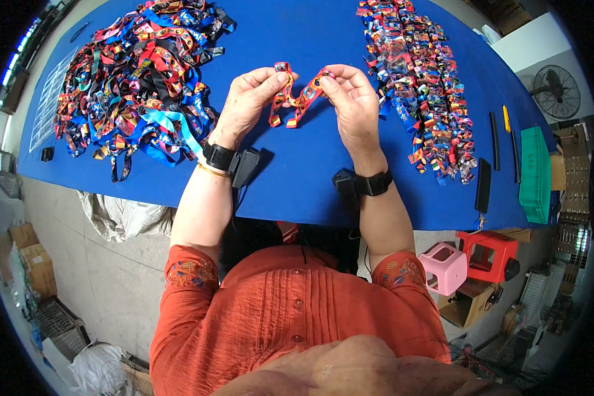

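Between both hands I hold a short red and yellow printed ribbon strap [301, 100] above the blue table, its two cut ends hanging down. My left hand [251, 99] pinches one side of it between thumb and forefinger. The other side is pinched by my right hand [352, 99]. A large tangled heap of printed straps [145, 79] in red, blue and black lies to the left. On the right, similar straps are laid in long overlapping rows [426, 92], close to my right hand.
The blue tabletop [284, 191] curves across the view. At its right edge are a green plastic bin [536, 175], a yellow cutter [506, 119], and a dark flat bar [483, 185]. A pink stool [444, 268] and a red stool [495, 254] stand below. A fan [556, 92] is beyond.
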Demonstrator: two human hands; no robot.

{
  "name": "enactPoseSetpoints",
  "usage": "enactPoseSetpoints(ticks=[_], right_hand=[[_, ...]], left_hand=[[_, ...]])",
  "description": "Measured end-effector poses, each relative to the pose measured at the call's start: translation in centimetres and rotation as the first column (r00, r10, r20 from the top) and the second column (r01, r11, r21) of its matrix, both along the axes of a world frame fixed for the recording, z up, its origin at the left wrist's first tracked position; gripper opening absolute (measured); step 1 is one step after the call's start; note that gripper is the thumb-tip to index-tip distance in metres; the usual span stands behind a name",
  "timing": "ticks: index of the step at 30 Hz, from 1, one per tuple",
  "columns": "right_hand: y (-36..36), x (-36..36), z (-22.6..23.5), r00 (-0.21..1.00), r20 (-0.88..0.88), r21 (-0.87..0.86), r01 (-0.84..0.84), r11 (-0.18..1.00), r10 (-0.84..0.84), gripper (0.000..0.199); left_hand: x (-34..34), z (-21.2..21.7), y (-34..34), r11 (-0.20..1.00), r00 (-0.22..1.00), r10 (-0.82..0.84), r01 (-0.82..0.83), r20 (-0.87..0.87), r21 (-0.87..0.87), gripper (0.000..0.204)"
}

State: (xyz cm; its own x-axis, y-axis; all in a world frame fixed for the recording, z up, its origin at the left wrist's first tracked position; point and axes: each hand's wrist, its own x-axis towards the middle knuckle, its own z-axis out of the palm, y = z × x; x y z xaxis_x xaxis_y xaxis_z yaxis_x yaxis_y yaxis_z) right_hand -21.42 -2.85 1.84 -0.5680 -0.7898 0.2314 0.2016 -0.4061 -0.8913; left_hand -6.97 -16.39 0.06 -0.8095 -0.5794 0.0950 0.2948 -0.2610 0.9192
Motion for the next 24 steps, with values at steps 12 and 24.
enactPoseSetpoints(ticks=[12, 24], right_hand=[[-0.07, -0.15, -0.50, 1.000, 0.013, -0.014, -0.005, 1.000, 0.005, 0.019], [-0.07, -0.06, -0.61, 1.000, -0.007, -0.003, 0.004, 1.000, -0.004, 0.014]], left_hand=[[-0.29, -0.47, -0.26, 0.998, 0.996, 0.006, -0.001, -0.084, 0.065, 0.015], [-0.12, -0.10, -0.25, 0.992, 0.992, -0.029, 0.043, -0.126, 0.117, 0.018]])
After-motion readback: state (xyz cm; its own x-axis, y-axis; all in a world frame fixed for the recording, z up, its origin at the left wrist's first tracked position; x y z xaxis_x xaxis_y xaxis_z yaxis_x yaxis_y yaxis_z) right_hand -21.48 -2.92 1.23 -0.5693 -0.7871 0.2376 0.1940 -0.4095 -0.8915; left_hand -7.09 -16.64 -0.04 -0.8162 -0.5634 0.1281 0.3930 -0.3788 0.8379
